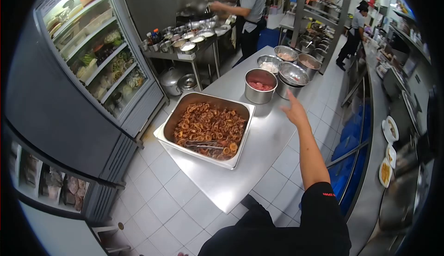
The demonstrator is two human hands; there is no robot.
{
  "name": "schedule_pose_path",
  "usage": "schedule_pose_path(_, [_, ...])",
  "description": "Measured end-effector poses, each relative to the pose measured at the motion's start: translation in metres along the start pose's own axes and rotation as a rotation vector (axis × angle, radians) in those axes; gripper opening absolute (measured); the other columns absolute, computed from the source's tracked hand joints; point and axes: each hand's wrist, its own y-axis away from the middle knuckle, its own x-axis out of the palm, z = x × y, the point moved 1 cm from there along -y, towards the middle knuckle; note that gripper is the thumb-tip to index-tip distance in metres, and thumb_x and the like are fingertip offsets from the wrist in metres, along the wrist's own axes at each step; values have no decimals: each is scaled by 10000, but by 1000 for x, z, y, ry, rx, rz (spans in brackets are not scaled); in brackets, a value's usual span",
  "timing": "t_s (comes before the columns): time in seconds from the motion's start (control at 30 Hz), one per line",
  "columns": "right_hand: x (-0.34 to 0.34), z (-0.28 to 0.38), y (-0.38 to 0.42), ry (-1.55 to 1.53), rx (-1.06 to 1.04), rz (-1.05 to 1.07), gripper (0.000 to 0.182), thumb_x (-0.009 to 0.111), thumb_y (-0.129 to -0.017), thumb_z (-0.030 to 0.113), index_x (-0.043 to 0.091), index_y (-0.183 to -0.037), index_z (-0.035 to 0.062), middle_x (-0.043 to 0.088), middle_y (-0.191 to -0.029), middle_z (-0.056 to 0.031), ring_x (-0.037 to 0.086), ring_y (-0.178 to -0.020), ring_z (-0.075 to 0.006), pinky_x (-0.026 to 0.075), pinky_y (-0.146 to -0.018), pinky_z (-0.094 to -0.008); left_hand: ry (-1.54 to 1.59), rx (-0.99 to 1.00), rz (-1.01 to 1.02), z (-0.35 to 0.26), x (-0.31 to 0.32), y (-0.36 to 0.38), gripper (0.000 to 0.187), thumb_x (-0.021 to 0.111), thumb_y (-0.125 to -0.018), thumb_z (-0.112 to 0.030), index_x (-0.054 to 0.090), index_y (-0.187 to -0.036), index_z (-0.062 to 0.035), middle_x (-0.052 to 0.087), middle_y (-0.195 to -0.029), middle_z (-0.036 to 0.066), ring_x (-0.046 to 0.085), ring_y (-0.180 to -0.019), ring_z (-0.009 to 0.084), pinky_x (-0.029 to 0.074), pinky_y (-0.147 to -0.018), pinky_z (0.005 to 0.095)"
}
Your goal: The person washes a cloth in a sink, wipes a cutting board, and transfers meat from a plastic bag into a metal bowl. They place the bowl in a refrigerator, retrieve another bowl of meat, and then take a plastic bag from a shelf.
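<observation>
My right hand (296, 111) reaches over the steel table (259, 149) with its fingers apart and nothing in them. Its fingertip is right at the metal bowl (294, 73) that sits on top of a steel pot. To the left of this hand stands a steel pot of raw red meat (261, 86). A large steel pan (237, 159) of dark brown cooked food rests at the table's near end, with metal tongs (203, 145) lying in it. Only the fingertips of my left hand (182, 254) show at the bottom edge.
More metal bowls (269, 64) stand at the table's far end. A glass-door fridge (99, 47) with vegetables is on the left. One person (252, 6) works at a wok behind, another (357, 31) at the far right counter. Plates of food (385, 172) line the right counter.
</observation>
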Motion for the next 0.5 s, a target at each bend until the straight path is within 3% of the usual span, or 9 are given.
schedule_pose_path(0.03, [10,1,-18,2,-54,51,791,707,-804,221,307,-1474,92,410,-1443,-229,437,-1298,-378,365,-1072,-414,-84,-26,69,-29,43,27,611,490,-983,-358,347,-1418,46,533,-1303,186,507,-1221,291,448,-984,381])
schedule_pose_path(0.13, [50,-12,-61,-34,-42,73,638,727,-786,222,465,-1361,127,446,-1407,-215,466,-1253,-398,404,-1028,-425,-510,51,362,-84,116,58,628,501,-973,-398,358,-1424,15,570,-1254,168,552,-1139,271,483,-921,388])
schedule_pose_path(0.23, [68,-15,-74,-122,0,98,405,733,-778,223,569,-1127,99,508,-1292,-212,513,-1159,-419,441,-954,-451,-338,20,209,-80,125,42,643,522,-953,-443,385,-1422,-26,599,-1210,143,576,-1060,238,506,-850,376])
schedule_pose_path(0.27, [75,-15,-70,-151,-56,-2,283,729,-773,189,547,-937,47,528,-1179,-196,540,-1072,-415,453,-889,-467,-298,73,142,-75,123,41,657,539,-936,-471,396,-1424,-56,609,-1185,120,585,-1017,222,512,-813,358])
schedule_pose_path(0.37, [88,-26,-57,-141,-328,-207,244,723,-768,136,559,-928,52,513,-1185,-188,551,-1048,-394,461,-874,-460,-320,-27,12,-66,113,38,661,540,-936,-468,388,-1429,-55,608,-1185,118,584,-1024,229,509,-819,358])
schedule_pose_path(0.4, [89,-29,-51,-142,-253,-192,240,732,-759,132,573,-923,56,532,-1163,-176,553,-1040,-388,462,-866,-448,-329,-71,-11,-61,113,41,619,525,-951,-430,389,-1431,-63,589,-1220,112,582,-1028,235,515,-809,369])
schedule_pose_path(0.47, [88,-30,-39,-150,-127,-135,235,749,-740,123,600,-911,63,570,-1117,-151,558,-1025,-377,464,-848,-426,-320,-141,-112,-54,125,45,541,618,-893,-373,516,-1310,-44,634,-1075,127,613,-925,254,512,-753,372])
schedule_pose_path(0.5, [92,-53,-41,-132,-213,-152,239,756,-735,133,616,-915,59,592,-1074,-143,561,-1013,-359,467,-834,-413,-292,-183,-178,-45,130,46,502,665,-864,-344,580,-1250,-35,656,-1003,134,628,-874,263,510,-725,373])
